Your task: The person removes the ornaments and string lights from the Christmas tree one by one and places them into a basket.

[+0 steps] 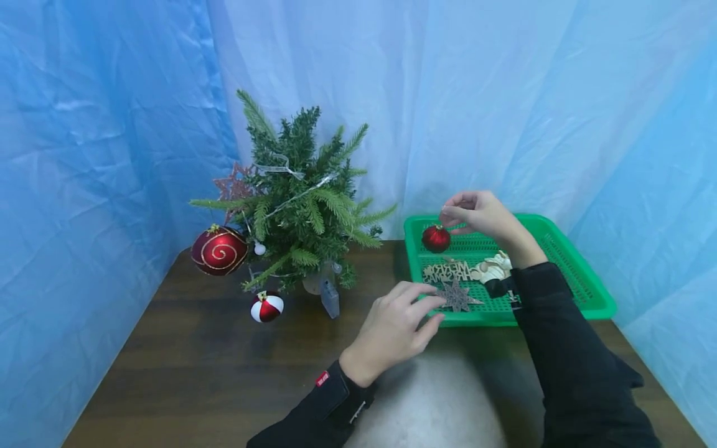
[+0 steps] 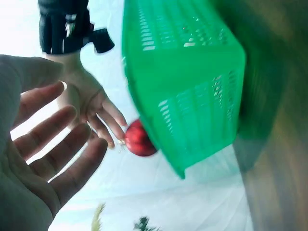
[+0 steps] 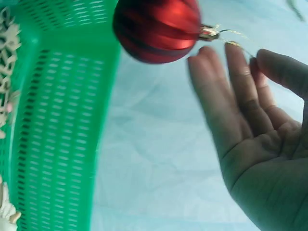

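Pinching the thin loop (image 3: 236, 32) in the right hand (image 1: 484, 218), clamped between thumb and fingertip, apparently to dangle the red bauble (image 1: 435, 239) freely by the far left corner of the green basket (image 1: 602, 305) without squeezing it! And with the left hand (image 1: 394, 320), gripping nothing: hovering with fingers apart near the glittery star (image 1: 456, 297), perhaps for ready support. Clear of the green tree (image 1: 305, 205), too, probably to avoid any bump.
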`<action>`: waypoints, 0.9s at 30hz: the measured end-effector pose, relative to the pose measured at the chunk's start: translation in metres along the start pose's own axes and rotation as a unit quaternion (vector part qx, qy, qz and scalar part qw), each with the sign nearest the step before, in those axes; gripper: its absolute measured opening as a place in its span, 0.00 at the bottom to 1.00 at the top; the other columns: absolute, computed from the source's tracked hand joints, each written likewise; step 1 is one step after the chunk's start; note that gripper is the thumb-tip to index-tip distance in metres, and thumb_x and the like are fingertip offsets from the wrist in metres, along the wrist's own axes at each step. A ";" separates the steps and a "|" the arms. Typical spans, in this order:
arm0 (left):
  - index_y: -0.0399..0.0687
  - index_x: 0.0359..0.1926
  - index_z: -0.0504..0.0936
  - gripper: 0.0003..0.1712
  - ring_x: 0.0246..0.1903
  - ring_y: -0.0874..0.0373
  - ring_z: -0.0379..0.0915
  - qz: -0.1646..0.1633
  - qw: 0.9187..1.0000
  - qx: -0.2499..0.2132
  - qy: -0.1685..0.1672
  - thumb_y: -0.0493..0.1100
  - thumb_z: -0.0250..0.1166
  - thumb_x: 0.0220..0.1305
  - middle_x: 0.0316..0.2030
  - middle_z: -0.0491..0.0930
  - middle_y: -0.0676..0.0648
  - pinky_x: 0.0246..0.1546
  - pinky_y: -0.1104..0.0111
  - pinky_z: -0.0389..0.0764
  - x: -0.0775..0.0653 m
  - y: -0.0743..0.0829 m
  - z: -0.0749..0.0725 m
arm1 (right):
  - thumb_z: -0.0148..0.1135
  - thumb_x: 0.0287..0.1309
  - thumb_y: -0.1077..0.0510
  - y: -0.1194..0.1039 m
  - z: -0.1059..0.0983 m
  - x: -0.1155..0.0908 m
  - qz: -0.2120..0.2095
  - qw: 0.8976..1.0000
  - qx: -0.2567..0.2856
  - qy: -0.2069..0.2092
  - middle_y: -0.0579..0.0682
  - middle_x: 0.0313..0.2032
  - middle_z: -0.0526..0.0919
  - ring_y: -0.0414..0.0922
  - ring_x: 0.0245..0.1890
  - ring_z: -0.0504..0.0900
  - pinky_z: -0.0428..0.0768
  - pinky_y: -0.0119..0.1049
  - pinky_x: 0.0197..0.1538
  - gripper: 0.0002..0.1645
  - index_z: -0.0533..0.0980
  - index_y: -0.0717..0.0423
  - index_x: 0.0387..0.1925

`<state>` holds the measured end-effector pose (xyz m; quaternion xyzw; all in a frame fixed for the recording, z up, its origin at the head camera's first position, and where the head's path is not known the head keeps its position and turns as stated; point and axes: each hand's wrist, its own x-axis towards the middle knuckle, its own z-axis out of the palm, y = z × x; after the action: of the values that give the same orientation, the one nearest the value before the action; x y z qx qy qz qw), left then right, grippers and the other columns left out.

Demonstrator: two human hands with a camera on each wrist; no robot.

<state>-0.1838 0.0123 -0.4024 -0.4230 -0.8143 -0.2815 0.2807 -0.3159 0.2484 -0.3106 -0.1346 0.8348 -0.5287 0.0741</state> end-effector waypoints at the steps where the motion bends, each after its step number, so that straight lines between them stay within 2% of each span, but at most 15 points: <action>1: 0.50 0.50 0.88 0.12 0.52 0.56 0.77 0.001 1.000 0.006 -0.005 0.44 0.69 0.67 0.50 0.83 0.49 0.48 0.69 0.82 -0.001 0.001 0.004 | 0.59 0.73 0.52 0.003 0.001 0.004 0.009 1.000 -0.014 -0.008 0.66 0.49 0.83 0.58 0.49 0.84 0.86 0.42 0.47 0.22 0.75 0.68 0.54; 6: 0.52 0.51 0.88 0.12 0.54 0.56 0.76 -0.003 0.999 0.030 -0.028 0.44 0.69 0.68 0.53 0.82 0.49 0.53 0.68 0.79 -0.004 0.001 0.016 | 0.57 0.75 0.52 0.018 0.004 0.020 0.039 0.997 -0.055 -0.030 0.67 0.51 0.82 0.61 0.52 0.81 0.85 0.43 0.48 0.23 0.73 0.68 0.57; 13: 0.54 0.52 0.88 0.12 0.56 0.57 0.75 -0.009 0.998 0.050 -0.046 0.45 0.66 0.71 0.57 0.80 0.49 0.53 0.70 0.80 -0.007 -0.004 0.024 | 0.55 0.76 0.54 0.034 0.006 0.032 0.070 0.994 -0.069 -0.047 0.69 0.53 0.80 0.63 0.52 0.81 0.83 0.50 0.51 0.21 0.73 0.69 0.56; 19: 0.55 0.53 0.88 0.12 0.57 0.57 0.75 -0.013 0.996 0.056 -0.069 0.43 0.65 0.71 0.58 0.80 0.50 0.54 0.70 0.79 -0.009 -0.007 0.026 | 0.54 0.76 0.54 0.046 0.009 0.036 0.092 0.990 -0.096 -0.057 0.69 0.54 0.80 0.64 0.54 0.80 0.80 0.56 0.56 0.21 0.73 0.70 0.56; 27: 0.54 0.48 0.90 0.10 0.54 0.58 0.76 -0.018 0.996 0.044 -0.076 0.44 0.66 0.70 0.52 0.82 0.50 0.52 0.69 0.80 -0.011 -0.011 0.025 | 0.53 0.76 0.56 0.053 0.014 0.041 0.110 0.985 -0.106 -0.080 0.71 0.56 0.79 0.65 0.56 0.79 0.81 0.55 0.55 0.21 0.72 0.71 0.58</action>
<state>-0.1932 0.0183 -0.4298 -0.4154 -0.8527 -0.2170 0.2309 -0.3590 0.2455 -0.3638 -0.0906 0.8874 -0.4129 0.1838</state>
